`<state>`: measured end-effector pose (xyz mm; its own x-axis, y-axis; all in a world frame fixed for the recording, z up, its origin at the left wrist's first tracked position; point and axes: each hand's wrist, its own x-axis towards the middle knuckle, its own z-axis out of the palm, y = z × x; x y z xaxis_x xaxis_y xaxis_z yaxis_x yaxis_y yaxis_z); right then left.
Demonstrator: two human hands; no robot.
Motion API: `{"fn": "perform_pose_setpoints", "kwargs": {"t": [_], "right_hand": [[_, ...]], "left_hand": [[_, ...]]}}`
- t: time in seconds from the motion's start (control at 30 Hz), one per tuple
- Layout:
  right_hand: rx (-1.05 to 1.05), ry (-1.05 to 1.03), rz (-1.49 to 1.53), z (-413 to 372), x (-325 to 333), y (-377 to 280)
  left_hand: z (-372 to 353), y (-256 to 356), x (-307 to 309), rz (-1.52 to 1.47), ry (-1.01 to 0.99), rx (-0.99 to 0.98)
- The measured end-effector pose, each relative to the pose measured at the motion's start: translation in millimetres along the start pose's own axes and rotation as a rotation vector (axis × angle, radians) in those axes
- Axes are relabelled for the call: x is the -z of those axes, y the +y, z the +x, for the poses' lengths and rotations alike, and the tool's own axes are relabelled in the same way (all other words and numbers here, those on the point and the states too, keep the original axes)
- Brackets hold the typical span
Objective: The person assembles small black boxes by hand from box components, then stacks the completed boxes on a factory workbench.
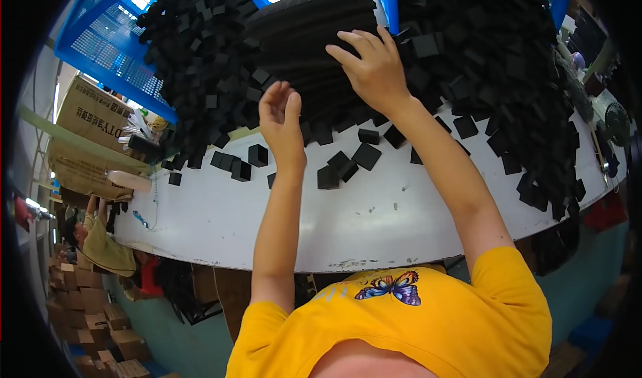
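Observation:
A large black foam-like slab (314, 27) with a ridged face stands tilted among loose black blocks at the far side of the table. My right hand (376, 74) reaches to its right part, fingers spread and lying against its dark surface. Just below the slab's lower left corner is my left hand (283, 125), raised with its fingers half bent and the thumb apart. Nothing shows between those fingers. Small black foam blocks (366, 156) lie scattered on the white tabletop in front of both hands.
Heaps of black blocks (207, 57) rise on both sides. A blue crate (114, 50) stands at left, beside cardboard (93, 114) and a pale bottle (129, 180). The white table (374, 234) ends near my body. Another person (107, 244) is at far left; a fan (615, 120) is at right.

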<state>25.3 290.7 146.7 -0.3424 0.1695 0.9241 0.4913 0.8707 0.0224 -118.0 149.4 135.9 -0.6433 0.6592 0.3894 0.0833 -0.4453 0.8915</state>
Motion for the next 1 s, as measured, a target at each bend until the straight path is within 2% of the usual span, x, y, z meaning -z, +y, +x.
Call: {"fn": "perform_pose_setpoints", "kwargs": {"t": [0.03, 0.13, 0.17, 0.2, 0.27, 0.33, 0.37, 0.4, 0.47, 0.57, 0.6, 0.67, 0.7, 0.77, 0.83, 0.93, 0.97, 1.0], "right_hand": [[0.005, 0.027, 0.03, -0.6, 8.2, -3.9], [0.021, 0.06, 0.141, -19.5, 46.8, -37.4], [-0.018, 0.003, 0.23, -33.5, 51.6, -48.3], [-0.056, -0.051, 0.316, -46.3, 56.4, -58.4], [-0.353, -0.152, 0.652, -61.6, 73.4, -78.4], [-0.731, -0.221, 0.93, -78.4, 79.5, -90.3], [-1.018, -0.187, 1.224, -82.0, 80.4, -93.6], [-1.14, -0.235, 1.179, -85.5, 77.2, -87.8], [-1.374, -0.481, 1.292, -86.9, 84.1, -72.5], [-1.35, -0.663, 1.355, -91.7, 107.6, -68.8], [-1.338, -0.521, 1.387, -93.5, 109.8, -74.7], [-1.306, -0.24, 1.43, -97.8, 111.8, -83.9], [-1.061, -0.179, 1.263, -101.7, 102.6, -82.5], [-1.246, -0.33, 1.32, -93.7, 95.5, -87.2], [-1.464, -0.44, 1.457, -85.8, 96.5, -93.5], [-1.357, -0.441, 1.252, -94.6, 99.8, -96.5], [-1.208, -0.48, 1.173, -100.3, 103.6, -93.1], [-1.201, -0.499, 1.294, -103.8, 109.5, -90.2]], "left_hand": [[-9.8, 12.0, -3.9, -0.15, 0.029, 0.161], [-24.9, 24.5, 0.6, -0.636, -0.17, 0.487], [-30.2, 27.8, -5.5, -0.602, -0.182, 0.463], [-34.2, 22.1, -6.8, -0.517, -0.111, 0.433], [-43.2, 8.8, -10.0, -0.375, -0.02, 0.363], [-49.8, -2.0, -4.8, -0.34, -0.033, 0.403], [-55.5, -4.9, -2.4, -0.319, -0.044, 0.427], [-61.9, -4.6, -1.6, -0.318, -0.065, 0.468], [-70.9, -1.9, -0.6, -0.316, -0.105, 0.538], [-71.4, -7.3, 11.8, -0.29, -0.033, 0.578], [-70.8, -6.1, 17.4, -0.283, -0.019, 0.58], [-74.6, -10.1, 21.8, -0.24, -0.131, 0.585], [-82.5, -11.0, 18.5, -0.259, -0.152, 0.605], [-92.7, -11.5, 7.0, -0.295, -0.19, 0.631], [-96.2, -1.4, 1.1, -0.333, -0.127, 0.658], [-86.1, -3.1, 8.9, -0.374, -0.03, 0.566], [-83.0, -13.2, 16.1, -0.348, 0.0, 0.511], [-80.1, -16.8, 19.8, -0.32, 0.03, 0.456]]}}
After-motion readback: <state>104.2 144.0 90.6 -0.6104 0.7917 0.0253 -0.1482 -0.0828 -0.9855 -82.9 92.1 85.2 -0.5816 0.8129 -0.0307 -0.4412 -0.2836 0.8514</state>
